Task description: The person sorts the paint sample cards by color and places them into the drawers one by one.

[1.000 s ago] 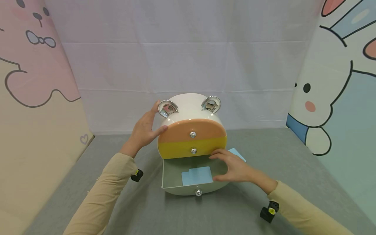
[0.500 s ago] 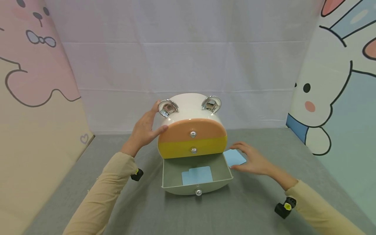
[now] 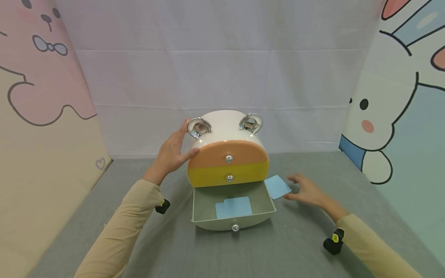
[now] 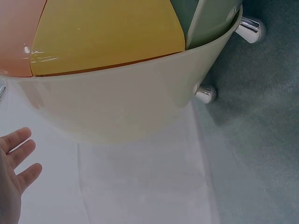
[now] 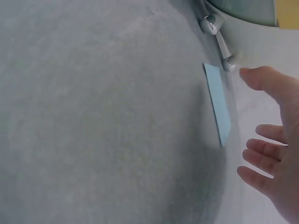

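Observation:
A white rounded drawer box [image 3: 222,123] with chrome ears stands mid-table in the head view. Its bottom green drawer [image 3: 208,195] is pulled out and holds overlapping light blue cards [image 3: 233,207]. My left hand [image 3: 171,152] rests against the box's left side, thumb by the orange drawer front [image 3: 226,150]; in the left wrist view its fingers [image 4: 27,176] are extended. Another blue card [image 3: 277,187] lies on the table right of the open drawer. Beside that card is my right hand [image 3: 307,191], fingers spread and holding nothing; the right wrist view shows several fingers loosely extended.
The yellow drawer front [image 3: 212,175] sits closed under the orange one, each with a chrome knob. Short chrome feet [image 4: 205,93] support the box on a grey tabletop [image 3: 222,255]. A white cloth [image 3: 222,77] hangs behind, with cartoon panels at both sides.
My right hand has moved right from above the open drawer to beside the loose blue card, then drawn slightly away from it. The left hand and the box stay where they were.

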Demonstrator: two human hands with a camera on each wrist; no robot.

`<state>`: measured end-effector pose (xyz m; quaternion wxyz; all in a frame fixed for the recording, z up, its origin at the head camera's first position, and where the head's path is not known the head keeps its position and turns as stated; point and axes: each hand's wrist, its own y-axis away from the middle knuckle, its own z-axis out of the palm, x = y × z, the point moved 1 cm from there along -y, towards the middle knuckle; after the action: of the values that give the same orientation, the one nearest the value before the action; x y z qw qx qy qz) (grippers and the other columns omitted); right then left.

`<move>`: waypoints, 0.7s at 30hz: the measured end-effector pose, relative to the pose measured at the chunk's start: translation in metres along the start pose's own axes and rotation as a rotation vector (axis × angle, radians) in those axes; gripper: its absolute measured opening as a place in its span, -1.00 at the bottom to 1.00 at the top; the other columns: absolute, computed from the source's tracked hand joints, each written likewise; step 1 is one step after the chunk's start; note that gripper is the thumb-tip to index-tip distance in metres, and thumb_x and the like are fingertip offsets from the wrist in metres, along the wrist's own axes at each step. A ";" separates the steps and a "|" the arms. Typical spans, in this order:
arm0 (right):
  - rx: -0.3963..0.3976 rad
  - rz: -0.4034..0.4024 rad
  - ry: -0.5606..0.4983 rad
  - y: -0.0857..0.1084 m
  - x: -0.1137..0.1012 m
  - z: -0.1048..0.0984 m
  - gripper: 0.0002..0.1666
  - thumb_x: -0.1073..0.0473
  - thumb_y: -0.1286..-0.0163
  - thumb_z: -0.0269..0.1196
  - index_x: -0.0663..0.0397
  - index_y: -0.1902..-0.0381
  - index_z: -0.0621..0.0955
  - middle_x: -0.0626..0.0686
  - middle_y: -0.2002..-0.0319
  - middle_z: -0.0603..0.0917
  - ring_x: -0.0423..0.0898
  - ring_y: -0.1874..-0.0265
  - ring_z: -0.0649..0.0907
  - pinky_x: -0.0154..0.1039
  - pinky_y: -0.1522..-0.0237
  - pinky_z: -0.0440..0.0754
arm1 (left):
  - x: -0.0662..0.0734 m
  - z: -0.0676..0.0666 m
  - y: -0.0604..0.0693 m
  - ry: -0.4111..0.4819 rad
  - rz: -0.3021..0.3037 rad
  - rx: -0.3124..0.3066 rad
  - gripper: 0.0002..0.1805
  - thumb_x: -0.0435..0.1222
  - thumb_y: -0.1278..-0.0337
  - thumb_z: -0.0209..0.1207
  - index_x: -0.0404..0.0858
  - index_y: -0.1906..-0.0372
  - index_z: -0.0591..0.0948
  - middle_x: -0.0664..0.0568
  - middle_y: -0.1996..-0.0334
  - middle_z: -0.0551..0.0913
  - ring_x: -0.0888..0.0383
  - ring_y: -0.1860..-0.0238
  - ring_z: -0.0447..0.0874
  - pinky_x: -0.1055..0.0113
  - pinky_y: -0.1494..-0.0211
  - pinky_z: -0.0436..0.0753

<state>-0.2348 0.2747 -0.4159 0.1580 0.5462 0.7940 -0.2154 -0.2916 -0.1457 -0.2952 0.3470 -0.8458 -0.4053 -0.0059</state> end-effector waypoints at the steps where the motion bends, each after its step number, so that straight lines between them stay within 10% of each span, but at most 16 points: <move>1: 0.001 0.002 -0.004 -0.002 0.002 0.003 -0.20 -0.05 0.01 0.38 0.46 -0.02 0.44 0.30 0.09 0.49 0.21 0.11 0.50 0.10 0.15 0.49 | 0.000 0.000 0.000 0.000 -0.001 0.000 -0.02 0.37 0.00 -0.15 -0.04 -0.44 -0.12 -0.11 -0.24 0.33 -0.11 -0.23 0.27 -0.06 -0.19 0.30; 21: -0.004 0.110 0.055 -0.030 0.004 0.029 -0.33 0.05 0.16 0.46 0.52 0.22 0.56 0.25 0.36 0.60 0.10 0.33 0.53 0.00 0.27 0.49 | 0.000 0.000 0.001 -0.016 -0.018 -0.014 -0.01 0.35 -0.01 -0.12 -0.05 -0.44 -0.13 -0.13 -0.25 0.32 -0.10 -0.24 0.26 -0.05 -0.21 0.29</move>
<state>-0.2636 0.2533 -0.4377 0.1487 0.5946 0.7671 -0.1894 -0.2906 -0.1460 -0.2953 0.3375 -0.8446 -0.4156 -0.0051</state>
